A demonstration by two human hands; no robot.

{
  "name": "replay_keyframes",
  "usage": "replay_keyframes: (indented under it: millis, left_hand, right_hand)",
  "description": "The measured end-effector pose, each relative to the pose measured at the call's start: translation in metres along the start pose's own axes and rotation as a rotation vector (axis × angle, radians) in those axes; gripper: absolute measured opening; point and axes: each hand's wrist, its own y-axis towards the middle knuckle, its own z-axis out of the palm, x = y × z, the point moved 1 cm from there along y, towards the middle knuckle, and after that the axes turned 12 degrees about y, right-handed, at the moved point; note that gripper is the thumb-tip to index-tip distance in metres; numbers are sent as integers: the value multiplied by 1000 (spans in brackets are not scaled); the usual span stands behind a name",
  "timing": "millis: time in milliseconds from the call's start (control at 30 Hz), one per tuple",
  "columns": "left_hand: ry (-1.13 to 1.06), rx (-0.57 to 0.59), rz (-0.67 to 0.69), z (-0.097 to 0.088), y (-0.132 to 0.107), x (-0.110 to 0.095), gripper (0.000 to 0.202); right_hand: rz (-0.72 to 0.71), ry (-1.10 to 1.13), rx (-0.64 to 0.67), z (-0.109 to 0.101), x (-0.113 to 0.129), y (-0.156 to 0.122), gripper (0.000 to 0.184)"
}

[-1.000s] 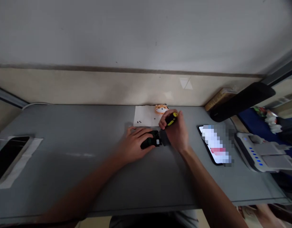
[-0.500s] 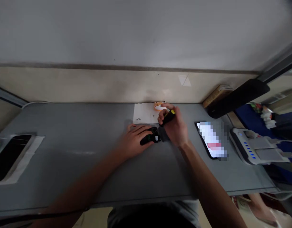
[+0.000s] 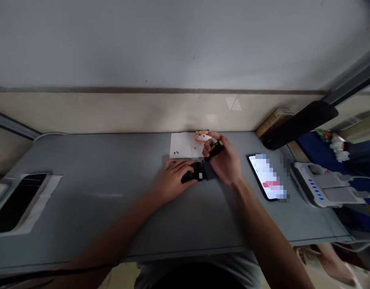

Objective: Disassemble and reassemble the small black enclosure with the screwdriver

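Note:
My left hand (image 3: pixel 174 181) is closed around the left end of a small black device (image 3: pixel 201 168) on the desk, shaped like an opened computer mouse. A bit of green and a small white square show on it. My right hand (image 3: pixel 227 162) grips a black and yellow screwdriver (image 3: pixel 215 149), tilted down towards the top of the device. Its tip is too small to make out. Just behind the hands lies a white sheet of paper (image 3: pixel 185 144), with several tiny dark pieces (image 3: pixel 176 152) like screws. An orange and white animal figure (image 3: pixel 202 136) sits at its back right.
To the right lies a lit phone (image 3: pixel 264 176), then a white power strip (image 3: pixel 308 184) with plugs and cables. A long black cylinder (image 3: pixel 299 124) and a book (image 3: pixel 275 120) stand at the back right. A dark-screened phone (image 3: pixel 19 200) lies far left. The wall borders the desk's back edge.
The view has shifted slightly. Both hands keep their grips, and the screwdriver stays over the black device with about the same tilt.

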Motion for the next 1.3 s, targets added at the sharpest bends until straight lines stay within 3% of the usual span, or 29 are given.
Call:
replay_keyframes:
  millis: [200,333,567,667,800,1033,1133,1300]
  left_hand:
    - [2,-17,0,2,0,0,14]
    - [16,-20,14,1,0,0,19]
    - [88,-24,55,0,-3,0,25]
    - [98,-12,71,-1,-4,1,27]
    - [110,-3,98,-1,-5,3,29]
    - [103,7,128,-3,-5,6,28]
    - [93,16,119,-4,-4,6,29]
    - [107,1,126,-3,-4,6,29]
  right_hand:
    - [-12,-20,16,-10,-6,-3,61]
    - [-72,-20,1,-7,-10,-1,58]
    - [-19,34,-76,-3,-4,-1,56]
    - [-31,-10,-43,-8,-8,-2,62]
    - [-103,-111,2,-6,-9,-1,56]
    - [-23,-1,-15,-1,-3,-4,54]
    - [-48,-33,-35,-7,-7,-3,62]
    - [-101,-6,7,-7,-8,1,54]
